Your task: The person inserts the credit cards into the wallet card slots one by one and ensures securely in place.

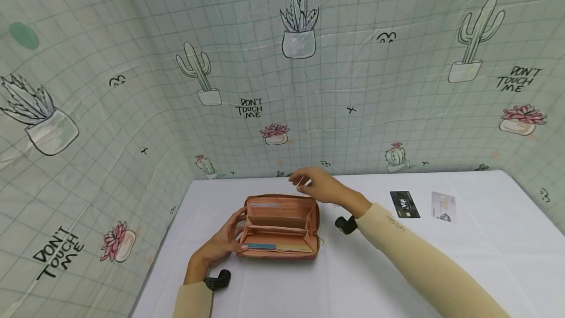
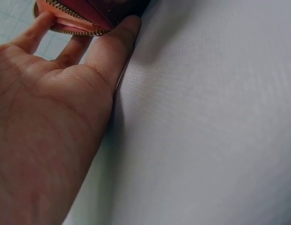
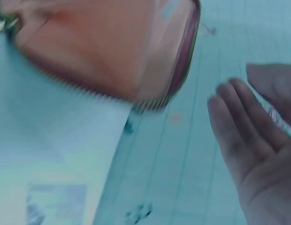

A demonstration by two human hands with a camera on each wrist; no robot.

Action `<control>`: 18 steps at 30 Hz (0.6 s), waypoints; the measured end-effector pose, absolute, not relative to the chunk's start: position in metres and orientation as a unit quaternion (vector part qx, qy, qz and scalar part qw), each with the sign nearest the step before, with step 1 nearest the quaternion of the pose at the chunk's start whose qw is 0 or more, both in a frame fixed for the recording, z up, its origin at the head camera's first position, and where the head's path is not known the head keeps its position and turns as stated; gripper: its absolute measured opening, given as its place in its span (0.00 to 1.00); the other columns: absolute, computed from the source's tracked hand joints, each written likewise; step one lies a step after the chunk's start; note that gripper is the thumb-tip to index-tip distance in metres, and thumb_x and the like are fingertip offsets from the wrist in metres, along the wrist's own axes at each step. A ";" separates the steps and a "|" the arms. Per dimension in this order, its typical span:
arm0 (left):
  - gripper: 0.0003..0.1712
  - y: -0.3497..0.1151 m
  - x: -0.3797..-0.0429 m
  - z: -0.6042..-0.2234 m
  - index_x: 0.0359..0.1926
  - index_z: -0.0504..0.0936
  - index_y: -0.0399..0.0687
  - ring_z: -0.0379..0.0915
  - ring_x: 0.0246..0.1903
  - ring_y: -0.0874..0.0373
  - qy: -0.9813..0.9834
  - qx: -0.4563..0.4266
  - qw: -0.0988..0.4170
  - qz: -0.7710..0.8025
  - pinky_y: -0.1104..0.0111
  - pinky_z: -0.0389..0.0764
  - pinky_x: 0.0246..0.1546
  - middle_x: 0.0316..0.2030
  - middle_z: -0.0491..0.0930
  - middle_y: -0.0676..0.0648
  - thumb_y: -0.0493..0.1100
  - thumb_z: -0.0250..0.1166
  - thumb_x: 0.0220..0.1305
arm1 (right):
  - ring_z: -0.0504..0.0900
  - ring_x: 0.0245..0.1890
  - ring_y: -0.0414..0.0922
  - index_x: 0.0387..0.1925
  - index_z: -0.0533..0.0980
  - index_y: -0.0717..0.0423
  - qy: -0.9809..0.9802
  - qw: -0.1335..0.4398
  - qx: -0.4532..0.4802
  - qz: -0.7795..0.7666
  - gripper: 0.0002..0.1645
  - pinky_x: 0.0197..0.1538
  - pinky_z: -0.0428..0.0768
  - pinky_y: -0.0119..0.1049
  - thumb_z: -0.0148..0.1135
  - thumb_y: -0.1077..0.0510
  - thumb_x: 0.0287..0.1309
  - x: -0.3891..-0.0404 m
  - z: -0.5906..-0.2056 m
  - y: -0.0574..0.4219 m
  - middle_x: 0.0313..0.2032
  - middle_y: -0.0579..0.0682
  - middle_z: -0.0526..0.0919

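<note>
A pinkish-orange zip-around wallet (image 1: 279, 229) lies unzipped on the table, its compartments facing up. My left hand (image 1: 227, 237) grips its left end, thumb at the near corner and fingers along the side. In the left wrist view, the thumb and fingers (image 2: 115, 51) hold the zippered edge. A blue card (image 1: 261, 247) peeks out of the near pocket, beside a yellowish strip (image 1: 293, 248). Just beyond the wallet's far right corner hovers my right hand (image 1: 322, 185), fingers loosely bent. In the right wrist view, this hand (image 3: 258, 145) shows nothing held, apart from the wallet.
To the right on the white table (image 1: 375, 269) lie a black VIP card (image 1: 404, 204) and a silver-grey card (image 1: 443, 207), side by side. A patterned cloth backdrop (image 1: 344, 77) rises behind the table and along its left side.
</note>
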State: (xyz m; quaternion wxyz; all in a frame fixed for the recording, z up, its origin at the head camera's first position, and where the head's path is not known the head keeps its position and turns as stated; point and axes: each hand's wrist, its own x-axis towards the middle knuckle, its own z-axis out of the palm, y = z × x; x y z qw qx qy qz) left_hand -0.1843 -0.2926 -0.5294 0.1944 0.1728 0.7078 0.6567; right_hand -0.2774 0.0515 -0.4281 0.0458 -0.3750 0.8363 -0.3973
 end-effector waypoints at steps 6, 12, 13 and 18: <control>0.66 -0.294 -0.184 -0.528 0.86 0.39 0.46 0.51 0.77 0.32 0.716 0.171 0.193 0.649 0.65 0.74 0.63 0.80 0.42 0.29 0.35 0.76 0.61 | 0.85 0.50 0.61 0.56 0.80 0.69 0.851 -0.004 -0.254 -0.459 0.15 0.50 0.85 0.51 0.61 0.69 0.71 -0.282 -0.452 0.093 0.49 0.65 0.85; 0.65 -0.294 -0.184 -0.528 0.85 0.37 0.43 0.57 0.75 0.39 0.710 0.173 0.194 0.654 0.68 0.75 0.62 0.79 0.42 0.28 0.37 0.76 0.64 | 0.85 0.50 0.63 0.58 0.77 0.73 0.874 -0.023 -0.148 -0.462 0.20 0.52 0.84 0.55 0.63 0.69 0.65 -0.282 -0.479 0.114 0.48 0.67 0.84; 0.65 -0.294 -0.184 -0.528 0.85 0.37 0.43 0.58 0.75 0.40 0.709 0.175 0.195 0.655 0.68 0.75 0.62 0.79 0.42 0.28 0.38 0.76 0.64 | 0.85 0.50 0.63 0.58 0.76 0.74 0.877 -0.021 -0.130 -0.462 0.22 0.53 0.83 0.55 0.64 0.69 0.64 -0.283 -0.483 0.116 0.48 0.68 0.84; 0.66 -0.292 -0.184 -0.528 0.85 0.38 0.43 0.58 0.74 0.41 0.710 0.173 0.195 0.654 0.68 0.75 0.62 0.79 0.43 0.28 0.39 0.77 0.63 | 0.82 0.53 0.66 0.62 0.72 0.75 0.886 -0.006 -0.062 -0.458 0.29 0.55 0.81 0.58 0.68 0.67 0.62 -0.286 -0.499 0.124 0.51 0.72 0.81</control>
